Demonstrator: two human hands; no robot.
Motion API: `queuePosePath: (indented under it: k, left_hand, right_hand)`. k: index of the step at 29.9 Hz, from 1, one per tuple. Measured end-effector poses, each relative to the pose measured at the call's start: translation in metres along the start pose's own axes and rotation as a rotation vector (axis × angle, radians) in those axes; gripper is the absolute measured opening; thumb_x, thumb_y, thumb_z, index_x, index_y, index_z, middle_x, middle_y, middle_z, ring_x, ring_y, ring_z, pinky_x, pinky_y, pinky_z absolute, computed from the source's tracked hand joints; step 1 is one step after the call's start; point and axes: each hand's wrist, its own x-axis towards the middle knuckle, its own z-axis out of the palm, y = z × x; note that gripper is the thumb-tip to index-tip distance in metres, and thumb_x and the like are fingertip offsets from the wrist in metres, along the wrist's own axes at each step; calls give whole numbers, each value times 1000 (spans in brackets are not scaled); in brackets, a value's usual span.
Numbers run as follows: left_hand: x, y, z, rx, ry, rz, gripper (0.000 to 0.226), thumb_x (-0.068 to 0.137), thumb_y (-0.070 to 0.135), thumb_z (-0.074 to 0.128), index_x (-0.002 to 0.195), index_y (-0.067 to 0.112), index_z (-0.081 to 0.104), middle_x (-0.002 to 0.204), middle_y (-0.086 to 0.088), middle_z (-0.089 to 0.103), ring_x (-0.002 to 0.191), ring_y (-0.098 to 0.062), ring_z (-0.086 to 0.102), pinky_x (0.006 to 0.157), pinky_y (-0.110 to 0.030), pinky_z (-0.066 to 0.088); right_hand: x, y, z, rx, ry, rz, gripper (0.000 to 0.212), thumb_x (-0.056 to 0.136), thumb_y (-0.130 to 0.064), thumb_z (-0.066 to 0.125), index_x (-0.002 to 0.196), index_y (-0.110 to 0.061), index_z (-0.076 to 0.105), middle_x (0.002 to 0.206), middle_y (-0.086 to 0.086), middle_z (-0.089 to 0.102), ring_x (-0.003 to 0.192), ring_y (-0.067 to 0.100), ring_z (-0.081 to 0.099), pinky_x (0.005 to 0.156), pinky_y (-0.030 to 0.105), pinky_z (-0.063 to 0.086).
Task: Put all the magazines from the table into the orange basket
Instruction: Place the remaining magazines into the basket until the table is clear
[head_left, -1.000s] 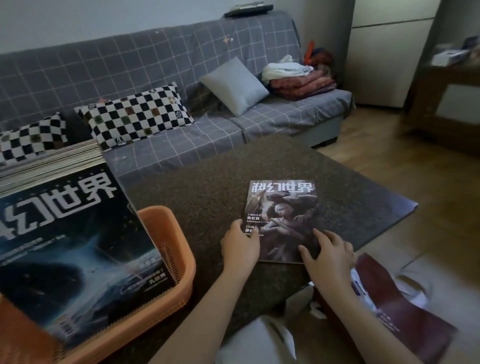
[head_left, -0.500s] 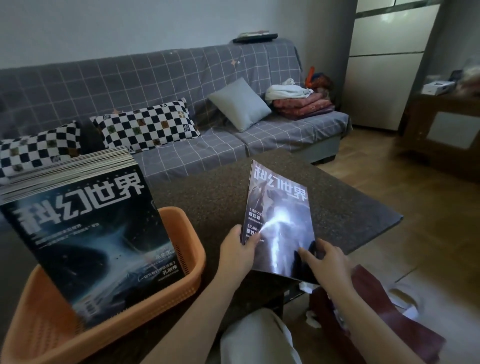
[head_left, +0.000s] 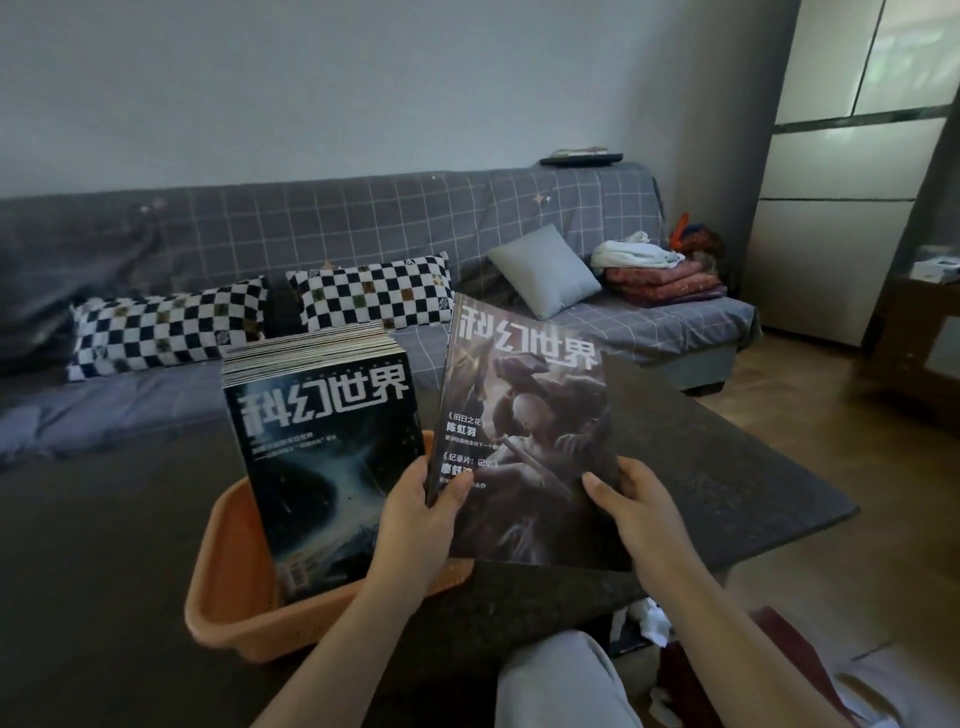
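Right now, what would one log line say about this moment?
stage: carrying | both hands: left hand, right hand grip dark glossy magazine, lifted off table | target: orange plastic basket, magazine stack inside

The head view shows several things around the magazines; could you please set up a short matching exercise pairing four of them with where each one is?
Things:
1. held magazine
2. stack of magazines
3. plain grey cushion
4. orange basket

Places:
A. leaning against the sofa back
B. resting on the dark table
C. gripped by the left hand and the right hand
D. standing upright inside the basket

Pairs: 1-C, 2-D, 3-A, 4-B
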Motion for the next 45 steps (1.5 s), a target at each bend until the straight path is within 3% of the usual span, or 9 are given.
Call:
queuePosePath:
  k: [6,9,13,17,23,29,34,38,45]
  left_hand:
    - [-15,7,-61,-84,66,57,15,95,32,51,103,44,56,101,9,70,90,-6,70,70,-29,59]
    - [-15,-1,-103,-34,123,18,26,95,28,53,99,54,51,100,14,67,86,-2,70,60,-26,59]
    - [-10,-15,-133,53,199,6,28,91,21,61,96,49,58,103,8,70,91,-7,70,69,-32,60]
    - [-3,-28,-149,241,307,-16,29,86,21,69,91,46,55,100,8,66,84,-4,65,53,-12,49]
    - [6,-38,-154,507,361,-136,37,79,23,77,88,40,45,80,18,61,68,6,54,52,-13,39]
    - [10,-50,-152,711,323,-197,23,77,28,77,75,29,54,70,10,62,64,0,57,52,-15,39]
    - [14,-56,-149,775,345,-225,35,80,27,75,75,29,40,70,9,57,60,0,52,48,-13,32]
    - [18,-62,-150,807,359,-226,44,80,25,75,75,29,31,70,10,54,58,-1,51,45,-13,31]
    - [21,-65,-156,883,255,-241,35,81,37,73,94,26,42,81,12,58,61,0,51,49,-13,38]
  right_hand:
    - [-3,-14,53,-5,-121,-51,24,85,-18,66,101,-29,54,105,-2,68,97,18,64,87,44,51]
    - [0,-18,95,-42,-214,-72,26,85,-13,65,100,-31,53,105,-4,67,97,14,63,86,38,52]
    - [6,-15,128,-86,-248,-103,29,84,-9,65,94,-33,53,100,-9,67,93,7,63,77,27,50]
    - [15,-8,149,-222,-254,-125,25,84,-13,66,92,-33,52,96,-7,68,91,11,64,77,32,52]
    - [34,6,169,-516,-232,-201,29,86,-21,65,112,-24,54,100,-10,63,101,16,61,78,29,49]
    - [37,26,176,-721,-162,-254,70,85,-18,66,142,-35,31,130,-4,54,114,16,55,90,30,46]
    - [38,33,177,-754,-145,-317,78,78,-16,72,141,-33,30,130,-6,54,117,15,54,93,29,45]
    - [41,33,178,-765,-127,-245,66,76,-18,75,131,-23,39,123,-1,58,114,19,56,91,34,48]
    - [46,35,179,-745,-150,-215,66,74,-27,75,128,-20,37,124,3,50,103,16,56,85,30,50]
